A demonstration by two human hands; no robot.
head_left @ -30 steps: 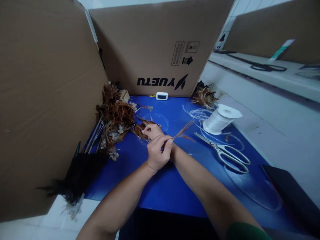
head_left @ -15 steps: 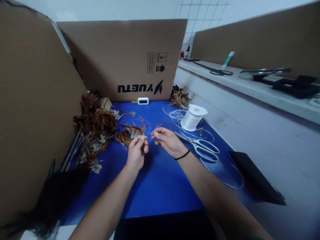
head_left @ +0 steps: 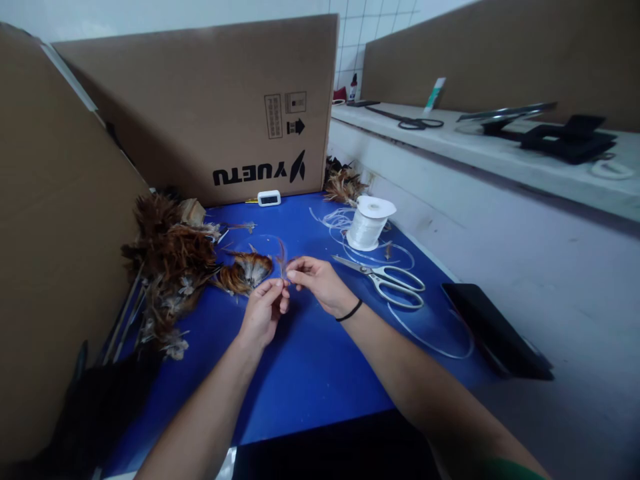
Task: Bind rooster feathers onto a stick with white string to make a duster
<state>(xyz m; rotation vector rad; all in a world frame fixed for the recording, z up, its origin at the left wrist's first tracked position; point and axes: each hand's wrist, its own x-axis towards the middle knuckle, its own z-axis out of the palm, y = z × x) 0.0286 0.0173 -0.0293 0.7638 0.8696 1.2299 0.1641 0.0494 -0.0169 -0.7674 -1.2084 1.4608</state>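
Note:
Between the thumb and finger of my left hand point(head_left: 264, 308) stands a thin reddish-brown feather point(head_left: 281, 253), tip up. My right hand point(head_left: 316, 283) is closed in a pinch right beside it, its fingertips meeting the feather's lower part; a small wispy feather seems to be in that pinch, mostly hidden by the fingers. Just left of the hands, a fanned bunch of brown and grey feathers point(head_left: 247, 270) lies on the blue table point(head_left: 310, 387). A clear cord loop point(head_left: 255, 238) curves behind it. Metal scissors point(head_left: 385, 277) lie spread to the right of my right hand.
A large feather pile point(head_left: 173, 253) leans at the left by a cardboard wall point(head_left: 60, 220). A white spool point(head_left: 370, 223) with loose clear cord stands back right. A small digital display point(head_left: 269, 198) sits by the rear box point(head_left: 200, 113). A black flat object point(head_left: 495, 330) is at the right edge.
My right hand has come left to my left hand, bringing its fingertips to the upright feather. The view has turned a little, so the surroundings appear shifted left.

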